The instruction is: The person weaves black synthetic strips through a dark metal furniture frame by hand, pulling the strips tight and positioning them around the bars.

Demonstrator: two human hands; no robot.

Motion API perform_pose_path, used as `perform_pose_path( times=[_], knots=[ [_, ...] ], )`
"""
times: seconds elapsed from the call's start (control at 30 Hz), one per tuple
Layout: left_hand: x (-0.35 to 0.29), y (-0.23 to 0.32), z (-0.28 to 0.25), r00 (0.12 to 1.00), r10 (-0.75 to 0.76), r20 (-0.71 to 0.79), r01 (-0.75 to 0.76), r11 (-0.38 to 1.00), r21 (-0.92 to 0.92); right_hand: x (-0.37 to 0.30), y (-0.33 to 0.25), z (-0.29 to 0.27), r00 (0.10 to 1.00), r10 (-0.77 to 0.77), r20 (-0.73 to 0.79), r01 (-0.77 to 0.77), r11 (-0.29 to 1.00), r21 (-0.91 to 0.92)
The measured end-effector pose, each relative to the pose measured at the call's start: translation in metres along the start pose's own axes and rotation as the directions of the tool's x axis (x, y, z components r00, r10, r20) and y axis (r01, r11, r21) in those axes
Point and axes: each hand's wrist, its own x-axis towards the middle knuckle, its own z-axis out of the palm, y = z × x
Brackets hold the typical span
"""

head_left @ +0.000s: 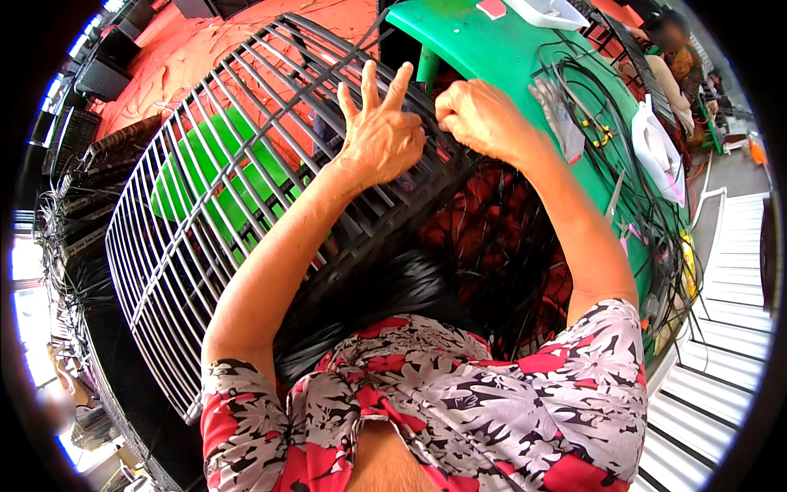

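Note:
A curved frame of grey metal bars (184,209) leans in front of me, with dark woven strands (443,176) along its right edge. My left hand (379,135) is over the bars near that edge. Its thumb and forefinger are pinched together while the other fingers spread upward. Close to it on the right, my right hand (485,119) is closed in a pinch at the same edge, its fingers curled. Whatever lies between the fingertips of either hand is too small or hidden to make out.
To the right, a green table (492,49) carries loose black strands (586,78), scissors (616,195), a cut white plastic container (656,152) and a white tray (549,12). A green chair (205,168) shows through the bars. Another person (676,49) sits at the far right.

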Motion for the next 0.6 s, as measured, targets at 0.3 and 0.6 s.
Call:
perform_pose_path(
  times=[0.3,0.6],
  knots=[
    [0.014,-0.005,-0.004,0.970,-0.236,0.051,0.239,0.908,-0.345,-0.002,0.002,-0.002,0.999,0.029,-0.035,-0.031,0.998,-0.059],
    [0.000,-0.020,-0.032,0.963,-0.223,-0.150,0.066,0.738,-0.672,-0.002,-0.019,0.000,0.999,0.054,-0.001,-0.044,0.825,0.563]
  ],
)
